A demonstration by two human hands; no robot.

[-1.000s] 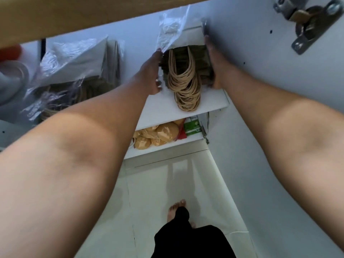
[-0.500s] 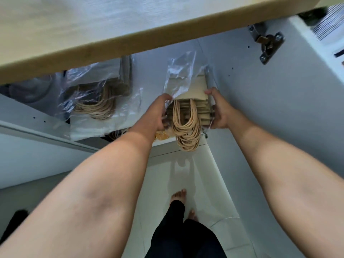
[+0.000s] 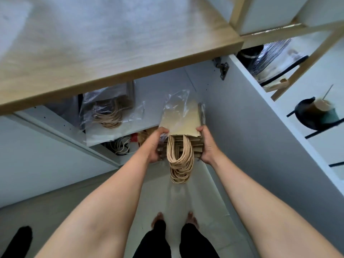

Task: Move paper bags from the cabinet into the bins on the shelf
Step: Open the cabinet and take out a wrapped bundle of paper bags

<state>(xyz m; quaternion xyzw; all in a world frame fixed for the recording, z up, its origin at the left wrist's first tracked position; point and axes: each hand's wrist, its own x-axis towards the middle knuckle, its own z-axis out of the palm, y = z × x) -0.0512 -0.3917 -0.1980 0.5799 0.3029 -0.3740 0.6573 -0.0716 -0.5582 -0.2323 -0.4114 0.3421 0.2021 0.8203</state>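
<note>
Head cam looking down: left hand (image 3: 155, 146) and right hand (image 3: 207, 146) each have their grip clamped on opposite sides of a plastic-wrapped bundle of paper bags (image 3: 183, 125), held in the air in front of the open cabinet (image 3: 242, 112), twine handles (image 3: 179, 161) dangling over the floor (image 3: 195, 198).

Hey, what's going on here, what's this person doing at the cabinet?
A person is standing at an open cabinet, holding a stack of brown paper bags between both hands. The left hand grips one side and the right hand the other, with the twisted paper handles hanging down. The stack is partly in a clear plastic wrap and is out in front of the cabinet. Another wrapped bundle of bags sits on the cabinet shelf.
</note>
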